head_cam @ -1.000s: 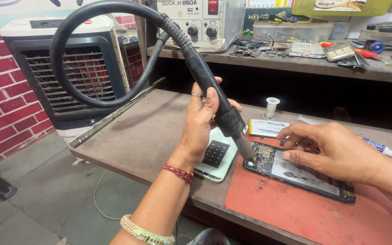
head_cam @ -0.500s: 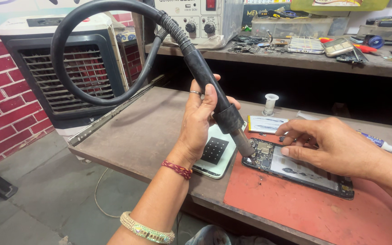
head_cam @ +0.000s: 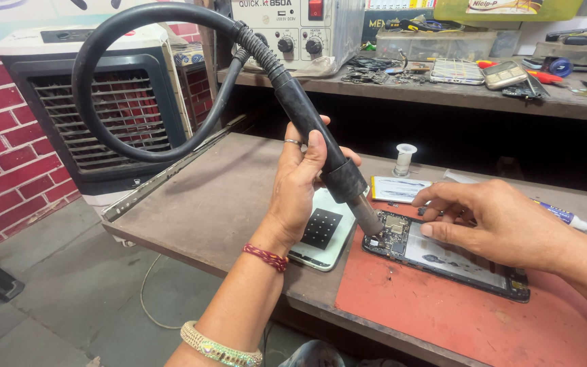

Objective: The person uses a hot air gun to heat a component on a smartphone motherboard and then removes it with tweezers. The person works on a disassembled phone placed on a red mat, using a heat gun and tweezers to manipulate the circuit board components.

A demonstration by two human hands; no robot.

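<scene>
We take the red work mat (head_cam: 443, 319) as our landmark. Far behind it to the left stands the air cooler (head_cam: 96, 115), and behind it on the shelf sits the hot-air station (head_cam: 287, 30), whose black hose (head_cam: 117, 88) loops down to us. Our left hand (head_cam: 300, 187) has its fingers wrapped tight round the hot-air handle (head_cam: 321, 143), tilting the nozzle down so its tip hangs just over the top end of the opened phone (head_cam: 443, 255), which lies on the mat's near-left part. Our right hand (head_cam: 501, 221) rests flat on the phone, fingers spread and gripping nothing, apparently to steady it. Just left of the mat lies a pale phone back (head_cam: 321, 231).
</scene>
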